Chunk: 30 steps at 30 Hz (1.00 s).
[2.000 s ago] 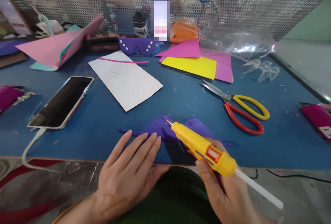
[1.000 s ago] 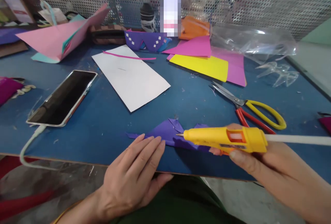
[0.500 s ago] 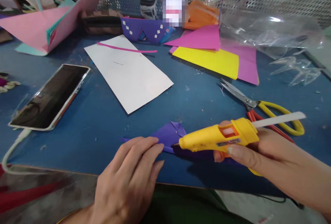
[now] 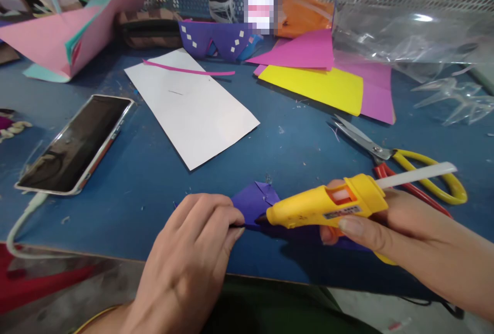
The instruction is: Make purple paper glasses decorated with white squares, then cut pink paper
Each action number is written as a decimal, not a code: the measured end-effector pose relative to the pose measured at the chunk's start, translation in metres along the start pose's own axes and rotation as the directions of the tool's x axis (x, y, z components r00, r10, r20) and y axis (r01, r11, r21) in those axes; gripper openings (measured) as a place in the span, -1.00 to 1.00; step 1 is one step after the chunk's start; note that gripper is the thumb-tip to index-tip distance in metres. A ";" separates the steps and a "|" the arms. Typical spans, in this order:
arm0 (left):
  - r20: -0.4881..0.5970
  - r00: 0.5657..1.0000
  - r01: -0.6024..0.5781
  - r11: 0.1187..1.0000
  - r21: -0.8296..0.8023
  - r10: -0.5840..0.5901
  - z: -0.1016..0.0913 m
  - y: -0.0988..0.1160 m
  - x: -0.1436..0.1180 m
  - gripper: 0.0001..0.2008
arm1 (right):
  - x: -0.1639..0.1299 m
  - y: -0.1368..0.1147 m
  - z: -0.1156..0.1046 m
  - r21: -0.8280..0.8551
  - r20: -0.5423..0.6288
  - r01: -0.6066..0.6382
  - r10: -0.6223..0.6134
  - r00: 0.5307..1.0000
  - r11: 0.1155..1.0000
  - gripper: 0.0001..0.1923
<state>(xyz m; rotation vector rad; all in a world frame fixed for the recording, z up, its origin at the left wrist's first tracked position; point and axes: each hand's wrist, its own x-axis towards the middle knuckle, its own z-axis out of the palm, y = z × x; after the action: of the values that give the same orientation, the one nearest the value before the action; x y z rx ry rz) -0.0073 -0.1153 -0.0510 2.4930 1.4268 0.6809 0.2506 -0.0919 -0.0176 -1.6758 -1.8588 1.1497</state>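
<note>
Curling inward, the fingers of your left hand (image 4: 189,257) have drawn closer to the thumb than half a second ago, when they lay flatter. Your right hand (image 4: 417,244) has barely shifted in that time, but against two seconds ago its yellow glue gun (image 4: 328,205) points lower, toward the near edge of the purple piece (image 4: 250,203).

Your left fingers are narrow, pinching that near edge between fingertips and thumb. The purple piece lies flat on the counter (image 4: 116,215), its peak just beyond those fingertips and the rest running right, under the gun and partly hidden by it. Your right fingers are wrapped around the gun's grip; the dark nozzle sits just right of your left fingertips, and you can't tell whether it touches the paper. A white glue stick (image 4: 420,173) juts from the gun's back, crossing in front of the scissors (image 4: 380,153) and their red and yellow handles.

Farther out, you have a white sheet (image 4: 193,118) with a magenta strip (image 4: 189,71) across it, and a phone (image 4: 77,143) with its cable plugged in to the left. Beyond stand purple paper glasses (image 4: 227,38) with white squares, beside a folded yellow sheet (image 4: 316,87).
</note>
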 end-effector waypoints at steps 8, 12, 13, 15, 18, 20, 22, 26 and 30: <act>-0.012 1.000 0.027 0.998 -0.050 -0.028 0.002 -0.002 -0.002 -0.89 | -0.002 0.000 0.000 -0.037 -0.009 -0.032 0.031 0.999 0.999 -0.68; -0.029 1.000 0.005 0.999 -0.045 -0.006 0.003 -0.002 -0.002 -0.88 | -0.002 0.000 -0.001 -0.087 0.001 0.015 -0.015 1.000 0.996 -0.67; -0.029 1.000 -0.008 0.999 -0.042 0.006 0.003 -0.002 -0.001 -0.88 | -0.002 0.000 -0.001 -0.103 0.013 0.033 -0.032 0.999 0.994 -0.66; -0.022 1.000 -0.017 0.999 -0.040 0.016 0.003 -0.003 -0.001 -0.87 | -0.003 0.000 0.000 -0.136 0.025 0.056 -0.053 0.998 0.989 -0.65; -0.013 1.000 0.004 0.999 -0.054 -0.005 0.001 -0.003 -0.002 -0.86 | -0.006 0.003 0.001 -0.188 -0.014 0.059 -0.063 0.998 0.980 -0.66; -0.013 1.000 0.019 0.998 -0.068 -0.020 0.001 -0.003 -0.004 -0.86 | -0.008 0.005 0.000 -0.211 -0.033 0.054 -0.062 0.998 0.976 -0.68; -0.015 1.000 0.024 0.996 -0.083 -0.025 0.001 -0.004 -0.006 -0.85 | -0.008 0.005 0.000 -0.227 -0.024 0.067 -0.074 0.997 0.972 -0.70; -0.026 0.999 0.017 0.994 -0.106 -0.020 0.002 -0.007 -0.009 -0.81 | -0.006 0.004 -0.001 -0.226 -0.002 0.114 -0.118 0.993 0.967 -0.72; -0.035 0.999 -0.008 0.994 -0.105 0.004 0.002 -0.009 -0.008 -0.78 | -0.007 0.004 -0.001 -0.247 -0.045 0.090 -0.105 0.993 0.965 -0.71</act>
<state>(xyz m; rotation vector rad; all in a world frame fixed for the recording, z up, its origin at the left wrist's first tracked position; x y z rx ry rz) -0.0167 -0.1171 -0.0586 2.4175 1.3588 0.7829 0.2553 -0.0988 -0.0190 -1.7022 -2.0913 0.8512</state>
